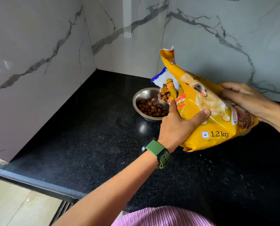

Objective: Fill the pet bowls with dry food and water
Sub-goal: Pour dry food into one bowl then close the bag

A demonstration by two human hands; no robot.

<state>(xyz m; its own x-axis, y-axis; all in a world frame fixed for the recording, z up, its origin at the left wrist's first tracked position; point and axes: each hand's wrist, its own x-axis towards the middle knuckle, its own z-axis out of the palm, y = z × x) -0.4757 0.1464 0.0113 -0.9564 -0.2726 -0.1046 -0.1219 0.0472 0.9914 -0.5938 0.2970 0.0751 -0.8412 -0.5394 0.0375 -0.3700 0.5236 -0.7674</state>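
A yellow 1.2 kg dog food bag [217, 124] is tipped leftwards over a steel bowl [141, 95] on the black counter. Brown kibble [164, 95] spills from the bag's torn mouth into the bowl, which holds a layer of kibble [152, 108]. My left hand [178, 126], with a green watch on the wrist, grips the bag near its mouth. My right hand [243, 97] holds the bag's rear end from above. No water bowl shows.
The black granite counter [103, 152] sits in a corner of marble-patterned walls [38, 54]. A white and blue packet [162, 79] stands behind the bowl. The counter's front edge [38, 183] runs at lower left, with floor below it.
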